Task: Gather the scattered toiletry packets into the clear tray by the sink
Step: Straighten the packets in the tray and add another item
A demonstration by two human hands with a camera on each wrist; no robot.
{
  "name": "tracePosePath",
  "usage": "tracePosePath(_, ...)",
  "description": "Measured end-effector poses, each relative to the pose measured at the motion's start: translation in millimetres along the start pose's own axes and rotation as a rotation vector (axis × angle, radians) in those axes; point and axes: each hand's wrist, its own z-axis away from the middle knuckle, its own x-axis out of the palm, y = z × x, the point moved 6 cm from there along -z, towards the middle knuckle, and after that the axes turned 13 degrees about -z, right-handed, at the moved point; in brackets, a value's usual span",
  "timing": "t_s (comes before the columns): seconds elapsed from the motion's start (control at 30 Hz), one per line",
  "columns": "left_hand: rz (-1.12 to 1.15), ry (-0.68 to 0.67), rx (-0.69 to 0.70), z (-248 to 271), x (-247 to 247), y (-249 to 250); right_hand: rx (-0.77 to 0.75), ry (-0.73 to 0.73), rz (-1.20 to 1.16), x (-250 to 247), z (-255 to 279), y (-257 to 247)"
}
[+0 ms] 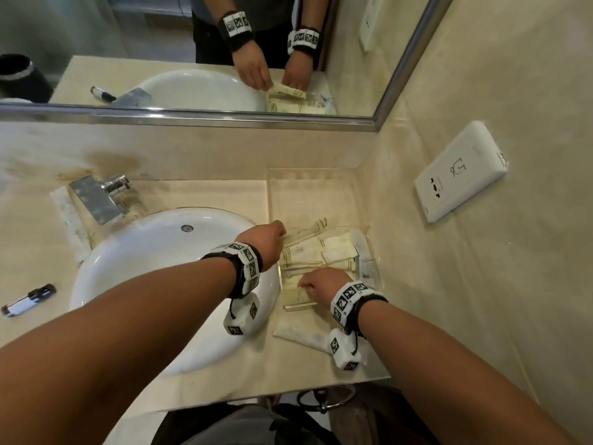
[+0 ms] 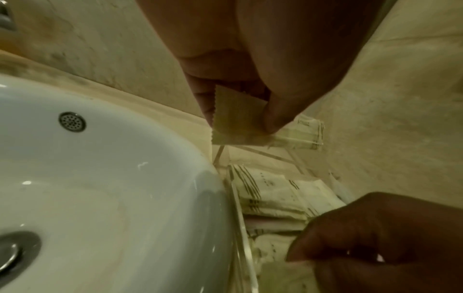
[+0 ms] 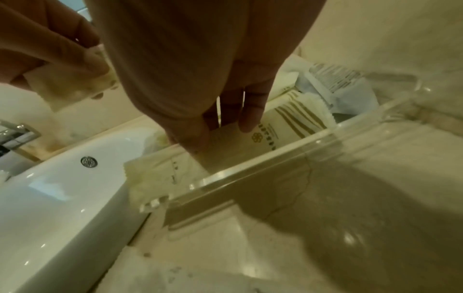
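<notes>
A: Right of the sink (image 1: 154, 252), at about 3 o'clock from the basin, sits the clear tray (image 1: 372, 252). Both hands are over it. Step?

B: Mid-drop, I'd say. The left hand (image 1: 266, 242) pinches a long striped packet (image 1: 305, 231) by its serrated end, thumb and fingers closed on it; the left wrist view shows that clearly. The packet hangs over the tray's 10 o'clock corner, angled toward the far wall.

A: Right hand?

B: The right hand (image 1: 321, 282) is down in the tray's 6 o'clock end, fingers curled onto a flat packet (image 3: 225, 146). It's grasping or pressing it down; my read is a light grasp, thumb hidden.

A: Contents?

B: Several cream packets (image 1: 324, 255) with dark stripes, lying flat and overlapping across the middle. A paler wrapped item (image 1: 367, 268) sits against the 3 o'clock wall. Exact count is impossible to tell.

A: Anything still out?

B: One packet on the counter (image 1: 301, 335), just outside the tray's 6 o'clock edge, near the right wrist. Also a long wrapper (image 1: 69, 220) at the basin's 9 o'clock, beside the faucet (image 1: 99, 197); I can't tell if it's a toiletry.

A: Next move?

B: Probably release the striped one flat on the pile, then pick up the counter packet. Thin and slippery, so it needs a fingertip pinch at an edge.
</notes>
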Motion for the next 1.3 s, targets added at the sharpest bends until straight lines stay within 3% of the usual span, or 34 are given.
tracePosePath(0.33, 0.049, -0.05, -0.012, 13.9, 24.4, 6.7, 0.01, 0.257, 0.147, 13.9, -9.4, 3.4)
tracePosePath(0.63, 0.035, -0.086, -0.025, 7.6, 29.5, 16.0, -0.012, 0.316, 0.162, 14.4, -0.4, 4.2)
tracePosePath(0.77, -0.001, -0.165, -0.005, -0.4, 38.7, 24.4, 0.002, 0.316, -0.005, 6.2, 8.3, 14.9)
tracePosePath(1.0, -0.077, -0.291, 0.097, -10.9, 57.5, 52.0, 0.205, 0.643, -0.397, -30.1, 45.1, 60.4)
tracePosePath(1.3, -0.163, -0.374, 0.205, -4.8, 98.0, 77.6, 0.098, 0.373, -0.15, 6.4, 34.7, 62.2)
